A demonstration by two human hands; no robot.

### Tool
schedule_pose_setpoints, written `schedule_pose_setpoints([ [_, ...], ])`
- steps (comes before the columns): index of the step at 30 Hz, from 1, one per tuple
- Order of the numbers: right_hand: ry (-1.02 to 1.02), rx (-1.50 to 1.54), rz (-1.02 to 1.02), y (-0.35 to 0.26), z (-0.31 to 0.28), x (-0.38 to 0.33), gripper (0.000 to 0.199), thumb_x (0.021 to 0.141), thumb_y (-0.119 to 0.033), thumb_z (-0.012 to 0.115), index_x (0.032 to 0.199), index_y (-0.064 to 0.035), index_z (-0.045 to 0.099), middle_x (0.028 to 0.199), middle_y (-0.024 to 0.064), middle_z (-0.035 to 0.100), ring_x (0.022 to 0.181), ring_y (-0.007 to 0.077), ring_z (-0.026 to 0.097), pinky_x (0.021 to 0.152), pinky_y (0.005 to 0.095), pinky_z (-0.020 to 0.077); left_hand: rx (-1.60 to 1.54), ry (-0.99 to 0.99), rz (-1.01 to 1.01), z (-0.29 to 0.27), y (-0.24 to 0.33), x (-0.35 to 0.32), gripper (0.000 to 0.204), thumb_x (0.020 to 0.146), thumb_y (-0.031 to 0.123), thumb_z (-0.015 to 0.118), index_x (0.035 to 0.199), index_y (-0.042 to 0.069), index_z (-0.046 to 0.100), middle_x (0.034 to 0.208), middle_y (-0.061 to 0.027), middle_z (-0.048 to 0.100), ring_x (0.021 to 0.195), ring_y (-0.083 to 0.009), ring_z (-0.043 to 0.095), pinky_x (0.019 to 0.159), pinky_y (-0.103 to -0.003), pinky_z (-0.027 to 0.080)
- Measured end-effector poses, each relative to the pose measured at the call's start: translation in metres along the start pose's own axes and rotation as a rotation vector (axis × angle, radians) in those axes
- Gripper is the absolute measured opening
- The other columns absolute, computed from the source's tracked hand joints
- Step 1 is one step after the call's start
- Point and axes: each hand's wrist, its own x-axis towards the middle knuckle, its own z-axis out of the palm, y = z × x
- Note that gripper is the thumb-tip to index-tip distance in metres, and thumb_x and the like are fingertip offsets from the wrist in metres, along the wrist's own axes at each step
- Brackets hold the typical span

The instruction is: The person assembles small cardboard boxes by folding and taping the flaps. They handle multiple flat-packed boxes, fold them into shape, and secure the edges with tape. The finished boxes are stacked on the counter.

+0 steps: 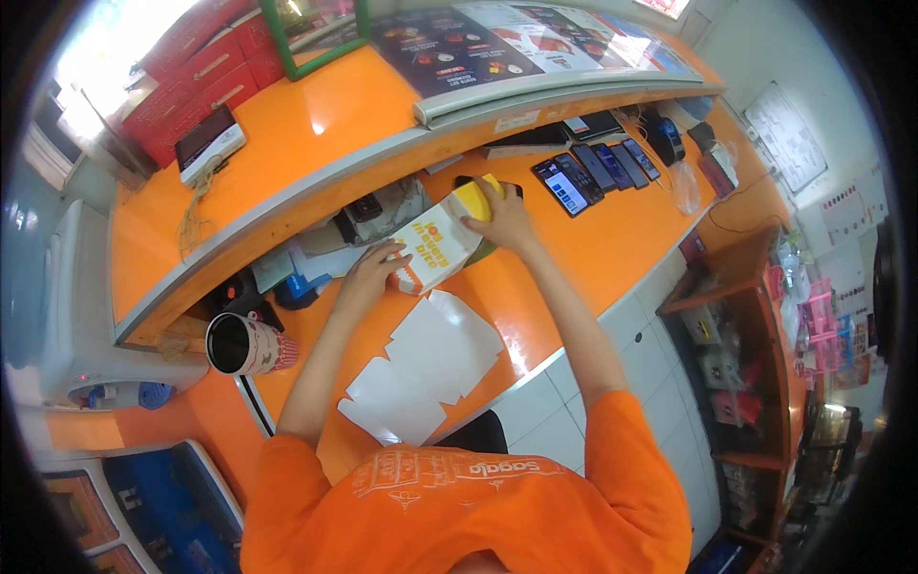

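Note:
A white food box [430,247] with yellow print, a yellow right end and an orange-and-white left end lies tilted on the orange counter in front of me. My right hand [507,225] is closed over its yellow end, thumb on the near side. At the opposite end, my left hand [369,275] has its fingers bent over the orange-patterned edge, gripping it. Between my forearms, a flat unfolded white cardboard box blank [426,359] rests on the counter, its notched flaps spread out. A dark object beneath the yellow end is mostly hidden.
Several phones [585,174] line up at the right under the raised orange ledge [354,105]. A patterned paper bucket [251,344] stands left of my left forearm. On the ledge are a white screen device [208,145] and red boxes [206,77]. Wooden shelves [732,383] stand at right.

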Motion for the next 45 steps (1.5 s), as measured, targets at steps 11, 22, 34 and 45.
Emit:
schedule_pose_setpoints([
  [11, 0.397, 0.098, -0.027, -0.015, 0.026, -0.032, 0.070, 0.086, -0.036, 0.061, 0.143, -0.0099, 0.030, 0.143, 0.0288, 0.024, 0.130, 0.0437, 0.028, 0.106, 0.0530, 0.0274, 0.098, 0.020, -0.018, 0.001, 0.020, -0.013, 0.051, 0.081, -0.008, 0.049, 0.127, 0.012, 0.057, 0.142, -0.0064, 0.043, 0.135, -0.0269, 0.036, 0.109, -0.052, 0.030],
  [22, -0.065, -0.125, 0.165, -0.036, 0.094, -0.188, 0.090, 0.072, -0.043, 0.076, 0.138, 0.0008, 0.033, 0.144, 0.0181, 0.031, 0.135, 0.0366, 0.027, 0.105, 0.0604, 0.0247, -0.090, -0.120, -0.065, 0.017, 0.090, -0.109, 0.060, 0.083, 0.018, 0.064, 0.138, 0.012, 0.042, 0.141, -0.0219, 0.031, 0.130, -0.0420, 0.030, 0.108, -0.052, 0.029],
  [34, -0.123, -0.183, 0.030, -0.055, 0.097, -0.194, 0.017, 0.085, -0.012, 0.057, 0.102, -0.0076, 0.055, 0.103, 0.0118, 0.064, 0.093, 0.0282, 0.063, 0.080, 0.0406, 0.0494, 0.182, -0.531, -0.195, 0.058, 0.087, -0.195, 0.096, 0.074, 0.047, 0.072, 0.149, 0.016, 0.021, 0.153, -0.0210, 0.007, 0.141, -0.0436, 0.005, 0.106, -0.067, 0.014],
  [45, 0.518, 0.368, -0.245, -0.094, -0.061, -0.233, 0.021, 0.084, -0.014, 0.065, 0.102, -0.0042, 0.058, 0.094, 0.0129, 0.060, 0.092, 0.0276, 0.058, 0.069, 0.0374, 0.0489, -0.233, 0.150, 0.054, -0.076, 0.156, -0.100, 0.051, 0.073, 0.009, 0.075, 0.122, 0.005, 0.059, 0.107, -0.0099, 0.058, 0.095, -0.0287, 0.058, 0.076, -0.036, 0.049],
])
